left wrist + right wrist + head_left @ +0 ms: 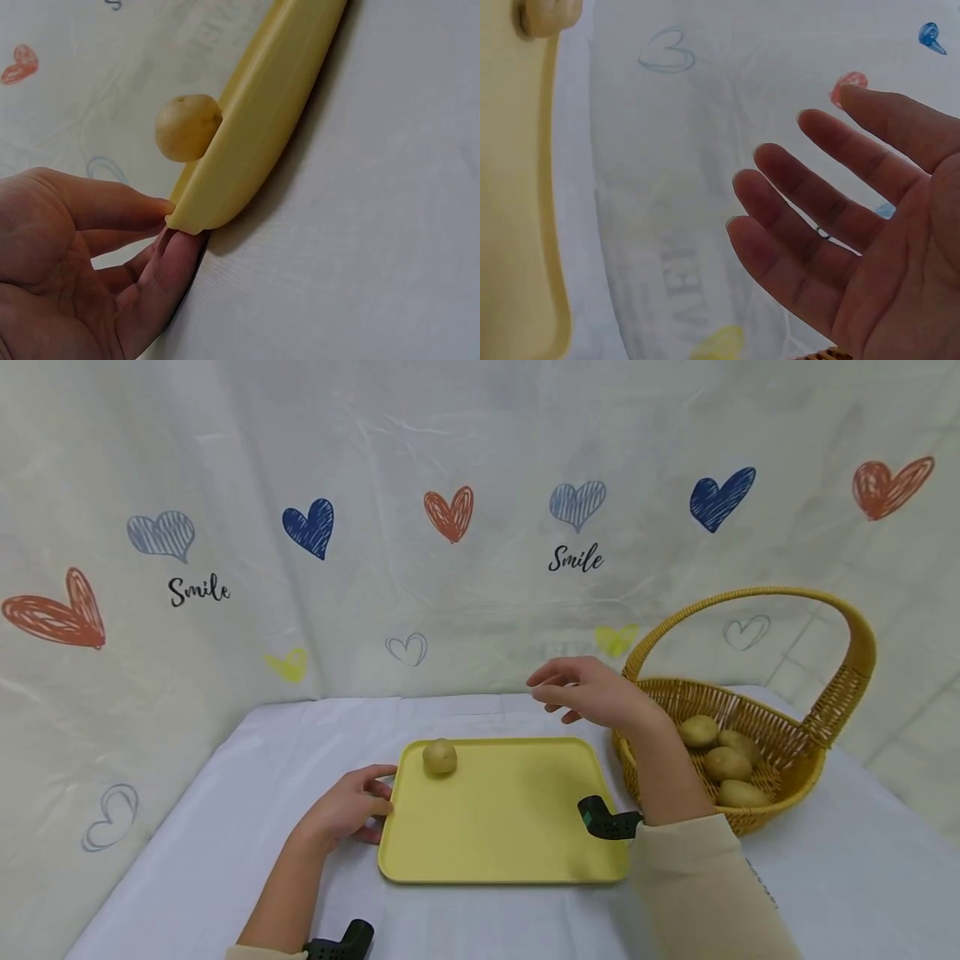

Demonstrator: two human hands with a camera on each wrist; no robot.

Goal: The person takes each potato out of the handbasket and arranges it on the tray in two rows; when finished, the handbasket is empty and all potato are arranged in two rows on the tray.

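A shallow yellow tray point(502, 818) lies on the white cloth, with one potato point(440, 757) near its far left corner. My left hand point(348, 806) is at the tray's left side. In the left wrist view, the thumb and fingers point(169, 281) pinch the tray's rim, the same potato point(187, 127) showing just beyond it. Above the far right of the tray, my right hand point(588, 689) hovers in the air with nothing in it. Its fingers point(802, 202) are spread and slightly bent in the right wrist view.
To the right stands a wicker basket point(813, 768) with a tall arched handle point(750, 593); several potatoes point(727, 765) lie inside. My right forearm passes in front of its left side. A white curtain point(480, 435) printed with hearts hangs behind the cloth-covered table point(465, 918).
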